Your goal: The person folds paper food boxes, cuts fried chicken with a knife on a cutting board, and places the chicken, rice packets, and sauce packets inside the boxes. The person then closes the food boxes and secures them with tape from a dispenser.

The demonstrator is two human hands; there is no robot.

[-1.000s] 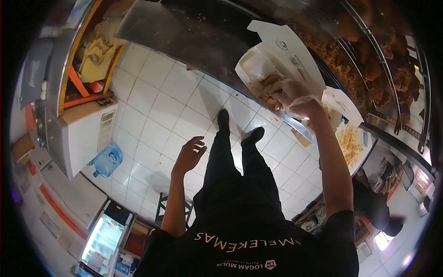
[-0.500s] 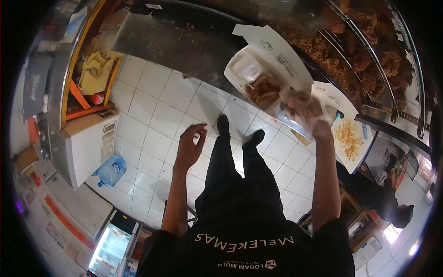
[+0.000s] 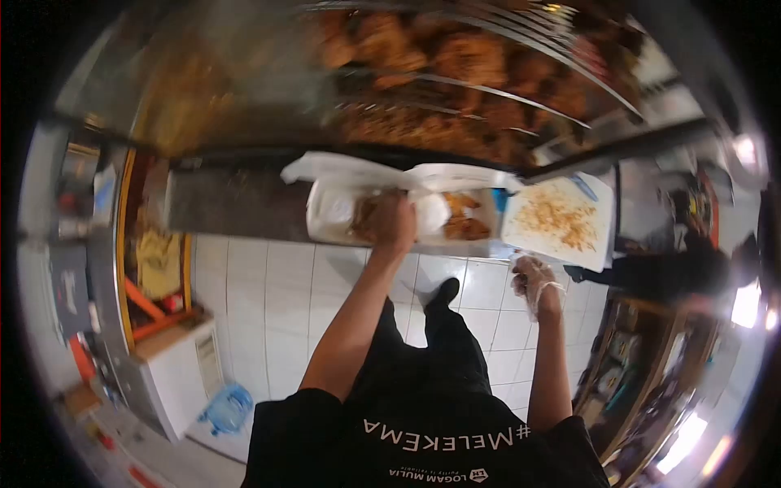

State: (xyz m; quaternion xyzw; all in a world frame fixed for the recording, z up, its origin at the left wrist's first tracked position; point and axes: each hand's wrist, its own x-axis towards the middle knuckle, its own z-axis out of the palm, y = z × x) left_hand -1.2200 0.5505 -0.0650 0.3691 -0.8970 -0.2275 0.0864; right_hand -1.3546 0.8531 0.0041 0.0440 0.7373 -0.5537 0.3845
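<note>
Two white paper food boxes stand side by side with lids raised. The left box (image 3: 319,232) holds a white portion (image 3: 338,205) and a brown fried piece partly covered by my bare left hand (image 3: 395,224). That hand reaches over the box's right part, and its fingers are hidden and blurred. In the right box (image 3: 493,229) lie a white wrapped bundle (image 3: 432,213) and golden-brown fried pieces (image 3: 465,225). My right hand (image 3: 533,283), in a clear plastic glove, hangs in front of a white cutting board (image 3: 598,236). Its fingers are loosely bent, with nothing visible in them.
Fried crumbs (image 3: 556,216) and a blue-handled tool (image 3: 584,187) lie on the board. Behind the boxes, a display case holds fried chicken (image 3: 468,61) on racks. A dark counter (image 3: 236,203) extends left. Another person in dark clothes (image 3: 675,276) stands at right.
My view has turned, and the boxes appear further left. My left hand has risen from below the counter to the left box. My gloved right hand has left that box and dropped beside the board.
</note>
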